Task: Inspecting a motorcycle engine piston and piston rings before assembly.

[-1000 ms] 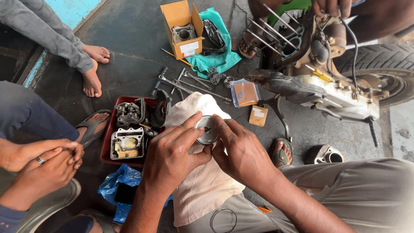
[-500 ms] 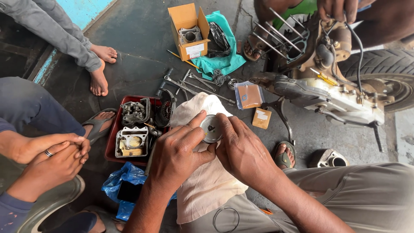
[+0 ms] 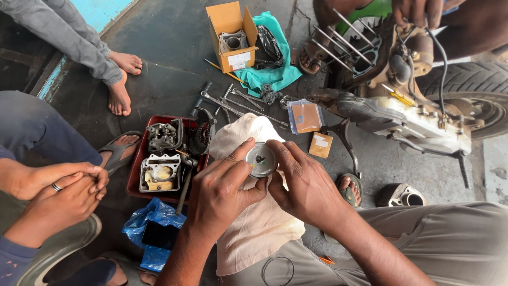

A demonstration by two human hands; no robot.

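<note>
Stripped scooter engine and frame (image 3: 402, 111) fills the ground up and right of the piston; rear tyre (image 3: 471, 85) behind it. Another person's hand (image 3: 418, 10) rests on top of the engine

Pale cloth (image 3: 254, 228) over our knee, directly under the piston. Red tray (image 3: 138, 175) left of the piston, with a cylinder head (image 3: 161, 172) and other engine parts in it. Cardboard box (image 3: 230, 34) holding a cylinder sits well above the piston, on a teal rag (image 3: 275, 74); loose spanners (image 3: 233, 103) lie between the two

Our left hand (image 3: 225, 190) and right hand (image 3: 304, 185) both curl round the piston (image 3: 261, 160), fingertips pinching its rim, crown towards us, held just above the cloth

Change against the earlier frames: little. Both hands keep the same two-sided pinch, the piston has turned hardly at all and sits in the same spot over the cloth. We judge the fingers are working round its rim, fiddly work, not yet finished
</note>
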